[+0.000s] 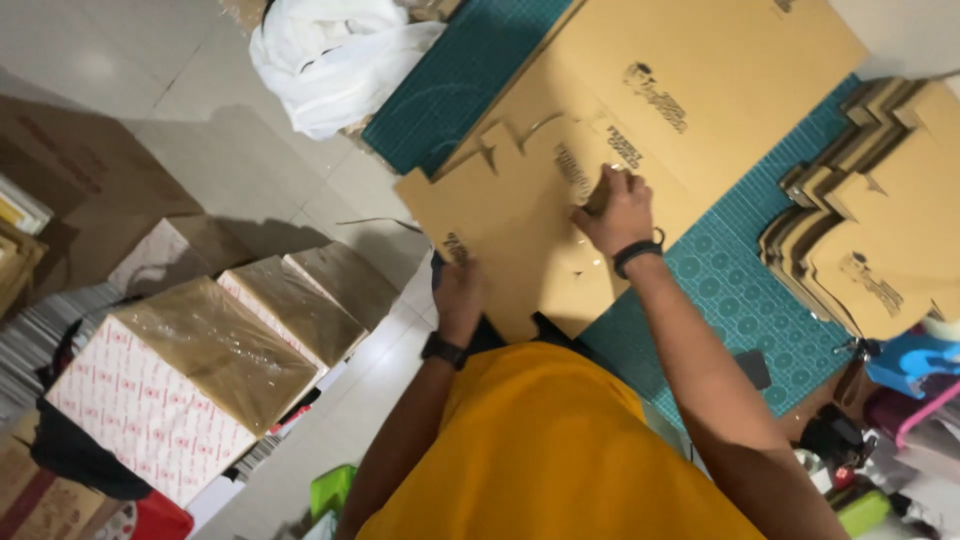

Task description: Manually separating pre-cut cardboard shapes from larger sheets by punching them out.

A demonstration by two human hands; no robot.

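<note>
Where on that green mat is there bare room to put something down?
Bare green mat shows between the flat cardboard sheet, pressed by both the left hand and right hand, and the stack of die-cut cardboard. The corner beyond the stack is crowded with clutter.

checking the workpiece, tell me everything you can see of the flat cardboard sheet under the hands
The flat cardboard sheet is plain brown, die-cut with slots and dark printing. It lies flat on the green cutting mat, one corner hanging over the edge. The left hand grips its near edge; the right hand presses on its middle.
</note>
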